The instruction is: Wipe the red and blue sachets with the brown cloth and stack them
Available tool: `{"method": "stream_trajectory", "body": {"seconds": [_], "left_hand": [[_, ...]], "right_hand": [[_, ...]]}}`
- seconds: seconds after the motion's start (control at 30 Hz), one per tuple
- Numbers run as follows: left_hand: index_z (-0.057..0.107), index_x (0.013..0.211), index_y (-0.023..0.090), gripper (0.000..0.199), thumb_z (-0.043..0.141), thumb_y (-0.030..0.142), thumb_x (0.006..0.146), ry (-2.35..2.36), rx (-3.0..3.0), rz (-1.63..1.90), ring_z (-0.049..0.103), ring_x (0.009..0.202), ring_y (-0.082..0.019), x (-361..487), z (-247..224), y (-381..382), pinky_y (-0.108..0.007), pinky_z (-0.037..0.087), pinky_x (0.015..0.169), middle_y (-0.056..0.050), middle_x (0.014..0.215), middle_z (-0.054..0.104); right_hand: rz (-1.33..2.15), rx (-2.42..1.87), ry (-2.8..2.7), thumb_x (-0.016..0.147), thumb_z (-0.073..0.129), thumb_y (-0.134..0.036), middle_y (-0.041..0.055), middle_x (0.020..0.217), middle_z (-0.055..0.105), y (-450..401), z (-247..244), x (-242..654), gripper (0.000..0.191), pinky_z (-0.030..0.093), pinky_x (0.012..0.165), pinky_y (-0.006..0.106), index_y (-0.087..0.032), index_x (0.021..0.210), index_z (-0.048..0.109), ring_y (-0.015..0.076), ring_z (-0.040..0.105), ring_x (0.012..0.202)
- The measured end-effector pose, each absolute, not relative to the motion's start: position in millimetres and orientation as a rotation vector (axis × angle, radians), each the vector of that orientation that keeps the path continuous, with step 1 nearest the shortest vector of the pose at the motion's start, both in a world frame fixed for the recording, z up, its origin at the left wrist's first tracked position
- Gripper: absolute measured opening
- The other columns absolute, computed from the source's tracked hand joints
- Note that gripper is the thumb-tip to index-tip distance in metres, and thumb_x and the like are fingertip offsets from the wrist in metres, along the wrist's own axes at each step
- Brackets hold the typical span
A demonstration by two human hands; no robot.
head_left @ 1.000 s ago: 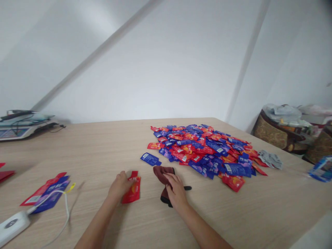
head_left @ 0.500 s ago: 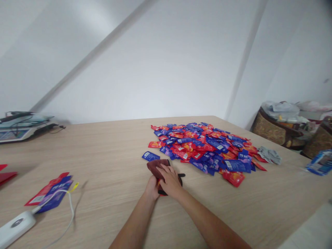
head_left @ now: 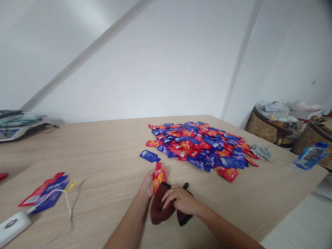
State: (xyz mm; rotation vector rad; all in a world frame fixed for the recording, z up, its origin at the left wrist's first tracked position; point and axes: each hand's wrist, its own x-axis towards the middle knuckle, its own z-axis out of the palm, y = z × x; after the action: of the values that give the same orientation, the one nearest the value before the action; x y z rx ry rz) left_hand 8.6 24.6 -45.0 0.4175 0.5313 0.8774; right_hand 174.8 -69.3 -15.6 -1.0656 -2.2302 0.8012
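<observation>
Holding: left hand (head_left: 148, 183), one red packet (head_left: 159, 177); right hand (head_left: 183, 200), one brown cloth (head_left: 158, 210).

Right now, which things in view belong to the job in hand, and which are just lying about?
Likely the job:
red packet, in the left hand
brown cloth, in the right hand
probably the packet pile

Likely just lying about:
bottle
grey cloth
white gadget

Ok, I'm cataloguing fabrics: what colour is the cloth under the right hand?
The cloth is dark reddish-brown with black edges, shown in the head view.
</observation>
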Motion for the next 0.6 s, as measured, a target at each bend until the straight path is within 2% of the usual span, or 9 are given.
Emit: {"method": "stream_trajectory", "body": {"seconds": [0.07,0.13,0.2,0.27,0.4,0.53,0.6], "left_hand": [[0.055,0.113,0.011,0.038,0.050,0.036,0.085,0.540,0.394,0.871,0.067,0.087,-0.020,9.1,-44.9,27.2,-0.033,0.052,0.081,-0.013,0.103,0.067],[0.055,0.112,0.010,0.041,0.050,0.040,0.085,0.527,0.393,0.850,0.067,0.087,-0.021,10.6,-47.0,28.7,-0.034,0.052,0.081,-0.013,0.101,0.068],[0.056,0.111,0.009,0.045,0.049,0.045,0.085,0.498,0.403,0.865,0.066,0.089,-0.023,12.0,-49.7,29.1,-0.035,0.052,0.081,-0.013,0.097,0.068],[0.056,0.111,0.009,0.048,0.046,0.047,0.085,0.476,0.409,0.917,0.066,0.090,-0.023,12.0,-51.8,29.1,-0.035,0.052,0.081,-0.013,0.095,0.069],[0.055,0.114,0.009,0.050,0.043,0.049,0.085,0.437,0.366,0.930,0.066,0.087,-0.023,6.6,-54.4,29.9,-0.035,0.053,0.079,-0.012,0.092,0.069],[0.054,0.116,0.007,0.046,0.044,0.041,0.086,0.431,0.334,0.843,0.067,0.084,-0.021,2.3,-51.3,28.8,-0.033,0.053,0.077,-0.012,0.090,0.069],[0.054,0.117,0.008,0.042,0.044,0.035,0.087,0.465,0.325,0.856,0.067,0.086,-0.021,3.6,-45.8,26.6,-0.032,0.053,0.078,-0.012,0.094,0.069]], "right_hand": [[0.824,-1.077,-2.105,0.062,0.040,-0.005,-0.0022,0.090,0.072,-50.2,-7.4,183.6,0.045,0.044,0.085,0.029,-0.027,0.083,0.074,0.0172,0.063,0.089],[0.741,-1.133,-1.976,0.063,0.040,-0.006,0.0019,0.107,0.068,-28.7,-0.1,182.0,0.050,0.042,0.090,0.031,-0.024,0.098,0.071,0.0194,0.059,0.102],[0.638,-1.186,-1.934,0.064,0.039,-0.005,0.0020,0.128,0.056,-13.2,2.2,168.7,0.060,0.034,0.100,0.035,-0.024,0.117,0.061,0.0195,0.047,0.118],[0.407,-1.343,-2.002,0.069,0.042,-0.007,-0.0007,0.136,0.049,-8.2,-1.8,148.6,0.062,0.031,0.102,0.039,-0.028,0.125,0.053,0.0207,0.042,0.120],[0.233,-1.547,-2.090,0.075,0.046,-0.012,-0.0019,0.142,0.040,-24.7,-16.1,119.3,0.059,0.031,0.099,0.043,-0.030,0.131,0.046,0.0254,0.035,0.120],[0.277,-1.462,-2.205,0.075,0.047,-0.011,-0.0046,0.145,0.035,-57.0,-21.0,123.3,0.061,0.031,0.099,0.042,-0.031,0.132,0.044,0.0249,0.031,0.121],[0.352,-1.381,-2.244,0.073,0.047,-0.009,-0.0052,0.143,0.037,-71.5,-22.0,131.7,0.062,0.031,0.099,0.040,-0.032,0.131,0.046,0.0232,0.032,0.120]]}}
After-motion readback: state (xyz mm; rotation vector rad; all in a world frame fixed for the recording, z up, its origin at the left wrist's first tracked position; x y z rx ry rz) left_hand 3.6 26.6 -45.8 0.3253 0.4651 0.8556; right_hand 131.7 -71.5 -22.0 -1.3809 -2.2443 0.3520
